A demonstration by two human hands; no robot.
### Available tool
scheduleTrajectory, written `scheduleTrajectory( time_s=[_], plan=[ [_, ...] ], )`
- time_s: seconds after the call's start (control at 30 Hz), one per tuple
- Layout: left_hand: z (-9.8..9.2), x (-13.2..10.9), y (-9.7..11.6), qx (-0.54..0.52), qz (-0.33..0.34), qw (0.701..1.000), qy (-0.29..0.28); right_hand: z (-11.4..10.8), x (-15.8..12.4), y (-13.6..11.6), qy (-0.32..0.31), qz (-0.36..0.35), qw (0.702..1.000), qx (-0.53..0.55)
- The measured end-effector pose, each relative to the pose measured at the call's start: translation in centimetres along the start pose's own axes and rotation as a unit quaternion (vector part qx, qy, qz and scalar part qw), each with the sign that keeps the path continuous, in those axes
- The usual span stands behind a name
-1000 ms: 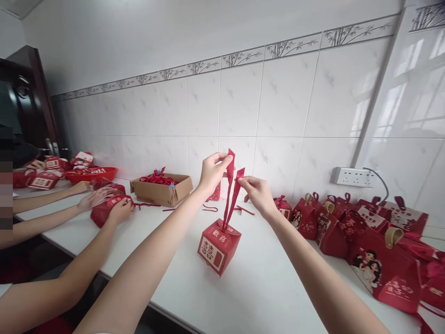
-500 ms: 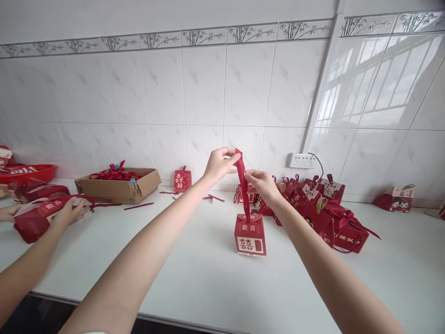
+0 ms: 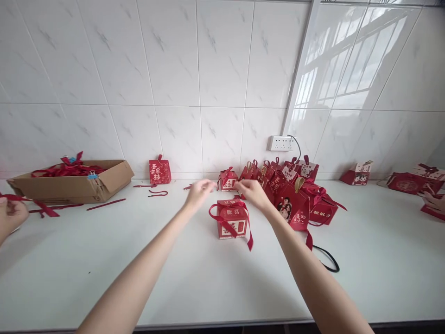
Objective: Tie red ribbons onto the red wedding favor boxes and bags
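Note:
A small red gift box (image 3: 232,221) with white panels and gold lettering stands upright on the white counter. Its dark red ribbon (image 3: 251,242) lies across the top, with loose ends falling over the front and right side. Above and behind the box's left edge is my left hand (image 3: 199,195), its fingers smeared by motion. My right hand (image 3: 256,193) hovers above the box's right edge, fingers curled together; whether something thin is in them is hidden. Behind, between my hands, sits a smaller red box (image 3: 228,180) with a ribbon bow.
Several red gift boxes and bags (image 3: 294,204) cluster to the right, beside a black cord (image 3: 332,262). A cardboard box (image 3: 69,189) of ribbons stands left. Another person's hand (image 3: 14,214) holds ribbon at far left; a hand (image 3: 434,202) shows at far right. A power strip (image 3: 281,143) is on the wall.
Both hands held the ribbon stretched upright above the box; now its ends lie loose over the box and my hands are apart. The view has tilted down and turned right.

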State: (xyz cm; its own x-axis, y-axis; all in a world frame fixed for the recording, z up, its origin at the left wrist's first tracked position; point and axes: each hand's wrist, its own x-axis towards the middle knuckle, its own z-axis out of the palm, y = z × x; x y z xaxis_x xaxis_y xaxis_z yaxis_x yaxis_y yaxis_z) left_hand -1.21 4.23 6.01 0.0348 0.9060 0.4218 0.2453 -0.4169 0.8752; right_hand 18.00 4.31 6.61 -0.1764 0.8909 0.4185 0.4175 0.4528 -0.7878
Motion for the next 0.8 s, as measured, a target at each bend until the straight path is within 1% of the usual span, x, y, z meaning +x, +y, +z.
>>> scheduleTrajectory(
  time_s=[0.07, 0.13, 0.17, 0.23, 0.27, 0.3, 0.33, 0.37, 0.4, 0.43, 0.5, 0.53, 0.6, 0.67, 0.8],
  plan=[
    [1.4, -1.5, -2.3, 0.016, 0.007, 0.999, -0.036, 0.9, -1.3, 1.6, -0.012, -0.016, 0.999, -0.026],
    [2.3, -2.9, -3.9, 0.03, 0.01, 0.997, -0.069, 1.7, -2.8, 3.1, -0.018, -0.033, 0.998, -0.05],
    [2.4, -3.6, -4.4, 0.051, 0.019, 0.995, -0.083, 2.0, -3.6, 3.8, -0.016, -0.046, 0.996, -0.073],
    [2.2, -4.6, -4.9, 0.09, 0.058, 0.992, -0.065, 2.2, -4.8, 4.7, -0.013, -0.073, 0.993, -0.091],
    [1.9, -5.0, -4.9, 0.109, 0.069, 0.99, -0.054, 2.2, -5.3, 4.9, -0.001, -0.088, 0.991, -0.098],
    [1.6, -5.4, -4.8, 0.116, 0.064, 0.99, -0.048, 2.1, -5.6, 5.0, 0.011, -0.1, 0.989, -0.107],
    [1.4, -5.7, -4.6, 0.114, 0.043, 0.992, -0.041, 1.9, -5.9, 4.9, 0.017, -0.107, 0.987, -0.118],
    [1.2, -5.8, -4.2, 0.116, 0.026, 0.992, -0.033, 1.8, -6.0, 4.7, 0.015, -0.109, 0.986, -0.126],
    [1.2, -6.0, -3.8, 0.126, 0.024, 0.991, -0.026, 1.6, -6.1, 4.5, 0.001, -0.106, 0.986, -0.13],
    [1.3, -6.1, -3.5, 0.138, 0.039, 0.989, -0.028, 1.5, -6.2, 4.2, -0.016, -0.102, 0.986, -0.128],
    [1.7, -6.2, -2.8, 0.153, 0.079, 0.983, -0.058, 1.3, -6.3, 3.8, -0.049, -0.095, 0.988, -0.115],
    [2.0, -6.4, -2.6, 0.15, 0.083, 0.982, -0.08, 1.2, -6.3, 3.6, -0.057, -0.094, 0.988, -0.11],
    [2.5, -6.6, -2.3, 0.137, 0.062, 0.982, -0.112, 1.2, -6.5, 3.3, -0.065, -0.097, 0.988, -0.104],
    [2.8, -6.8, -2.3, 0.133, 0.041, 0.983, -0.122, 1.2, -6.5, 2.9, -0.071, -0.101, 0.987, -0.105],
    [2.5, -6.7, -2.1, 0.159, 0.046, 0.975, -0.146, 1.4, -6.2, 2.2, -0.114, -0.105, 0.979, -0.129]
  ],
)
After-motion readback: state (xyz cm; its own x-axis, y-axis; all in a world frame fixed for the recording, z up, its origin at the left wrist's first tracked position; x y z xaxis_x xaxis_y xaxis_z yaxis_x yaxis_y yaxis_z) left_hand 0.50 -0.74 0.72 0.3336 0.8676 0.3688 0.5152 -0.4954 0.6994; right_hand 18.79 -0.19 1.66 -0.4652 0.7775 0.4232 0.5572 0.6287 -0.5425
